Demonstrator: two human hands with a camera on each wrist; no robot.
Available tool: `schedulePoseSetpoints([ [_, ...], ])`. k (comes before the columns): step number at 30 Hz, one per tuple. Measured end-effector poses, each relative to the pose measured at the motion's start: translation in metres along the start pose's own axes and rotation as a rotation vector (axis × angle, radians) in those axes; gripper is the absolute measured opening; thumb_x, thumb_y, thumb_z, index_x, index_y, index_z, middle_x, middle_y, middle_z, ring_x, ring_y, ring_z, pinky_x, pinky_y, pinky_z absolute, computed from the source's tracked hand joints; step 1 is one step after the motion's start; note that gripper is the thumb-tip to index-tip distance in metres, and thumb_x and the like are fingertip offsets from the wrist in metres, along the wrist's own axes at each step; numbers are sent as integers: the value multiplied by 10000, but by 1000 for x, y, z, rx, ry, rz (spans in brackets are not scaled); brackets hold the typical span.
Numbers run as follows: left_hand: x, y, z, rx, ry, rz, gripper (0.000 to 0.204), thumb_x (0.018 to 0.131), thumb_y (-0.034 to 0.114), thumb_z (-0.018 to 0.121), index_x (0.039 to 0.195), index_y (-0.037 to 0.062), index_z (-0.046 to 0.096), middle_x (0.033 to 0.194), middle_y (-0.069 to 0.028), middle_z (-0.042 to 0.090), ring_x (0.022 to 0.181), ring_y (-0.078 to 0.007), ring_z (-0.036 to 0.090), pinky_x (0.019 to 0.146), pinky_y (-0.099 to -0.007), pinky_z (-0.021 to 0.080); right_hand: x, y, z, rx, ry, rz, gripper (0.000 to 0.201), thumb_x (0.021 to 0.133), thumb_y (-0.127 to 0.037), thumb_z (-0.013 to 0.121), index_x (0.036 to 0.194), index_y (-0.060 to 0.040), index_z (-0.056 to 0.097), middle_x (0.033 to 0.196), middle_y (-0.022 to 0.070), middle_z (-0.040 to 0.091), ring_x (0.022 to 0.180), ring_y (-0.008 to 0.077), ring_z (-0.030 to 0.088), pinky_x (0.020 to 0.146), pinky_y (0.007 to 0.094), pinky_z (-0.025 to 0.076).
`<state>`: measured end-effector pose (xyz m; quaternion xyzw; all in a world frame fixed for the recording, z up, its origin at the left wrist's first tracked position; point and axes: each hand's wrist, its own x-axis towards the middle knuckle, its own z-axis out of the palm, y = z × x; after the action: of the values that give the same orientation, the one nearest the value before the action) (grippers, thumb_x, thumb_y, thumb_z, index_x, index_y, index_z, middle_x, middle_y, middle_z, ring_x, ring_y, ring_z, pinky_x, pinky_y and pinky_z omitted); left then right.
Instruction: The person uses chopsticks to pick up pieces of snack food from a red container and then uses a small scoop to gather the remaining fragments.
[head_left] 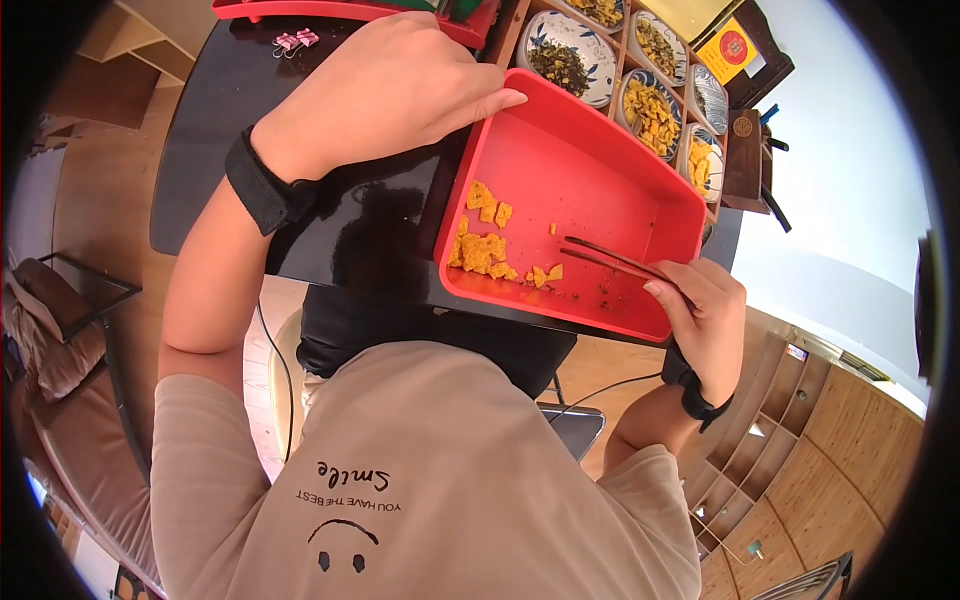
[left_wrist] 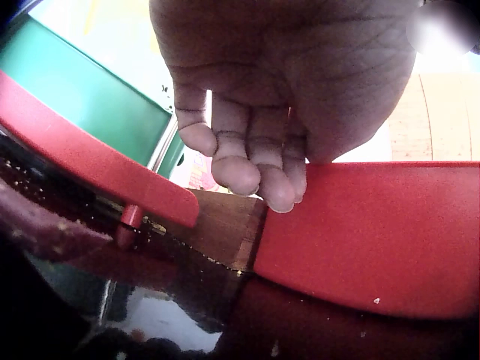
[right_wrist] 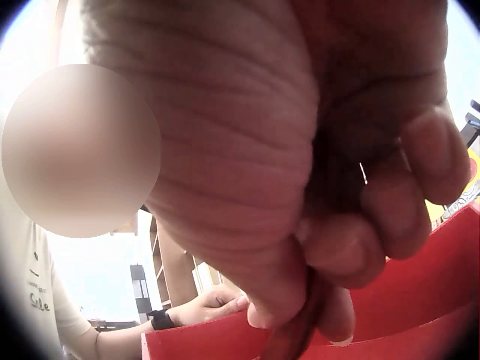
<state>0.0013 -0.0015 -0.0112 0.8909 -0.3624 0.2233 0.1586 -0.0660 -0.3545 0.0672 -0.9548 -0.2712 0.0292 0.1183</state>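
Note:
A deep red plastic bin (head_left: 570,165) sits at the table's near edge, tilted in the head view. My left hand (head_left: 395,90) grips its upper left corner, the thumb over the rim; in the left wrist view the curled fingers (left_wrist: 238,174) hang along the red wall. My right hand (head_left: 708,308) pinches brown chopsticks (head_left: 610,256), their tips pointing left inside the bin near a small yellow crumb (head_left: 553,229). Nothing sits between the tips. Yellow-orange crumbly pieces (head_left: 482,252) gather at the bin's left end, and dark specks dot its floor.
Past the bin, a wooden divided tray (head_left: 622,62) holds several patterned bowls of yellow pieces (head_left: 650,115) and dark bits (head_left: 557,68). Pink binder clips (head_left: 296,40) lie on the black table (head_left: 215,150). Another red container (head_left: 300,8) stands at the far edge.

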Motion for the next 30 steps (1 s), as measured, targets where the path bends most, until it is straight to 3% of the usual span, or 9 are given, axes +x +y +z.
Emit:
schedulePoseSetpoints([
  [30, 0, 1, 0, 11, -16, -13, 348, 1010, 308, 658, 764, 63, 671, 687, -122, 640, 698, -307, 611, 746, -412, 510, 10, -14, 3, -179, 24, -153, 204, 796, -188, 824, 885, -40, 715, 654, 71, 584, 624, 264, 580, 553, 386, 444],
])
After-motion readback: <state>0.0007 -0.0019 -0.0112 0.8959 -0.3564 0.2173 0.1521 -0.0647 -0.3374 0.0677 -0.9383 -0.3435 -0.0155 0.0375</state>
